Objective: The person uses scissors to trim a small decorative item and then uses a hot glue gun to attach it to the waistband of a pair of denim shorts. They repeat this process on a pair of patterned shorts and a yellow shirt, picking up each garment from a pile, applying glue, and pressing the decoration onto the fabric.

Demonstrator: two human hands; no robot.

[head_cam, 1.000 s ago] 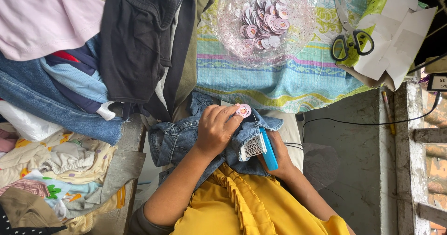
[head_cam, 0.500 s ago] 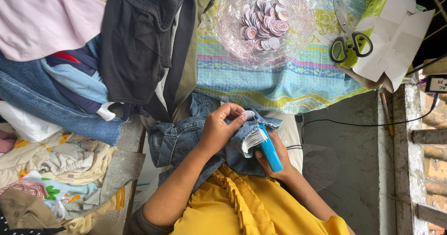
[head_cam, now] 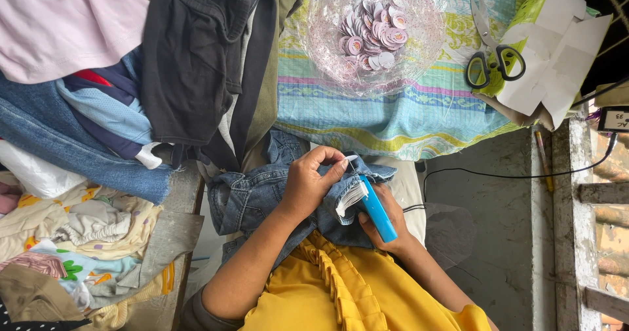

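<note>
In the head view, the person in a yellow garment (head_cam: 367, 298) holds a denim garment (head_cam: 252, 200) on the lap, just below the striped cloth (head_cam: 406, 115) that covers the counter. The left hand (head_cam: 308, 183) rests on the denim with its fingers closed; thumb and forefinger pinch a fold of the fabric near the edge, right beside the tip of the tool. The right hand (head_cam: 386, 223) is wrapped around a blue tagging gun (head_cam: 375, 208), which lies tilted, its upper end touching the denim where the left fingers pinch. A white comb of plastic fasteners (head_cam: 350, 198) sticks out from the side of the gun, between the two hands. Further up on the striped cloth stands a clear glass bowl (head_cam: 327, 16) with many round pink and white tags (head_cam: 373, 33) inside. To the right of the bowl lie scissors (head_cam: 488, 56) with green and black handles, partly on white paper (head_cam: 557, 49). On the left side, a pile of clothes (head_cam: 190, 62) covers the counter: dark, blue, pink and pale pieces, some hanging over the edge. A black cable (head_cam: 498, 174) runs across the grey floor at the right.
</note>
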